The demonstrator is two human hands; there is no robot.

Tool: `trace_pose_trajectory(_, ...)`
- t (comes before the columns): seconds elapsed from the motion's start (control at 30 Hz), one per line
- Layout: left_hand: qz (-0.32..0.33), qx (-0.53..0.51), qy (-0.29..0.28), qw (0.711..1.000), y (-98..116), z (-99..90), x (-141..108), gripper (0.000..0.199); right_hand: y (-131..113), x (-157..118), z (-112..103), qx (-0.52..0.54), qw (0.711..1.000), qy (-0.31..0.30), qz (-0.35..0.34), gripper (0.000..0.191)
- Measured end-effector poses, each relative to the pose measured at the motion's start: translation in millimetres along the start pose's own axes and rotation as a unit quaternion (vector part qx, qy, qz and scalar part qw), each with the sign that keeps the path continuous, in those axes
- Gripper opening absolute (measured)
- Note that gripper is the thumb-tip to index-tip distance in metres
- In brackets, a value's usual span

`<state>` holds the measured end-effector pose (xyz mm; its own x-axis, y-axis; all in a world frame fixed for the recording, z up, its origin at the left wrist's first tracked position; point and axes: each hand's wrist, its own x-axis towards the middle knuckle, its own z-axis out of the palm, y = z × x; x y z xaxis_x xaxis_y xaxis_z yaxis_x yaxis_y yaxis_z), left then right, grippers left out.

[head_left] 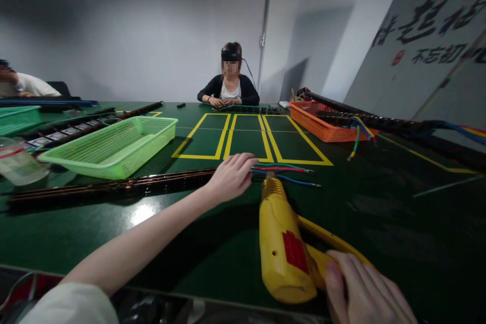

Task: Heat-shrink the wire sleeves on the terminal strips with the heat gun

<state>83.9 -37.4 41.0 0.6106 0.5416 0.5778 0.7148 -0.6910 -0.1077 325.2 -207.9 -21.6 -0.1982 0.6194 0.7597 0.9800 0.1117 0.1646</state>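
Observation:
My right hand is wrapped round the handle of a yellow heat gun with a red patch on its side. The gun's metal nozzle points away from me, close beside a bundle of coloured wires in green, red and blue. Over the near ends of those wires lies my left hand, its fingers curled together round the end of a long dark strip assembly with copper-coloured lines. The strip stretches left across the green table. My left fingertips hide where the wires meet the strip.
A light green basket stands left of centre, with more dark strips behind it and a plastic cup at far left. An orange basket bearing strips and wires is at right. One person sits opposite, another at far left.

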Motion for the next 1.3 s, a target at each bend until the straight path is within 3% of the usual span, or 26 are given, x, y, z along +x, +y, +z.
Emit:
trace_pose_trajectory(0.07, -0.048, 0.012, -0.026, 0.998, -22.6, 18.1, -6.2, 0.036, 0.0, 2.6, -2.2, 0.020, 1.000, -0.024, -0.002, 0.026)
trace_pose_trajectory(0.17, -0.068, 0.018, -0.080, 0.994, -36.9, 35.7, -17.0, 0.035, -5.1, 13.0, -8.6, 0.044, 0.997, -0.043, -0.038, 0.036)
trace_pose_trajectory(0.27, -0.084, 0.018, -0.090, 0.992, -37.7, 41.4, -21.0, 0.034, -20.1, 28.3, -12.8, 0.078, 0.993, -0.069, -0.059, 0.068)
trace_pose_trajectory(0.37, -0.091, 0.020, -0.082, 0.992, -36.2, 42.2, -19.8, 0.033, -38.1, 42.1, -13.2, 0.114, 0.982, -0.151, -0.007, 0.104)
trace_pose_trajectory(0.43, -0.095, 0.019, -0.080, 0.992, -36.2, 42.9, -19.0, 0.032, -47.6, 48.4, -13.0, 0.141, 0.968, -0.205, 0.023, 0.115)
trace_pose_trajectory(0.7, -0.096, 0.009, -0.078, 0.992, -37.1, 44.3, -19.9, 0.031, -73.3, 48.6, -16.6, 0.190, 0.956, -0.223, -0.006, 0.112)
trace_pose_trajectory(0.83, -0.092, 0.010, -0.074, 0.993, -36.3, 43.3, -20.6, 0.031, -77.8, 47.2, -19.3, 0.207, 0.948, -0.241, 0.019, 0.114)
trace_pose_trajectory(0.97, -0.092, 0.020, -0.073, 0.993, -36.1, 43.9, -21.3, 0.032, -72.1, 48.1, -19.6, 0.222, 0.937, -0.265, 0.055, 0.116)
trace_pose_trajectory(1.3, -0.087, 0.023, -0.070, 0.994, -36.6, 45.1, -22.4, 0.034, -40.6, 41.4, -22.6, 0.197, 0.945, -0.233, 0.117, 0.108)
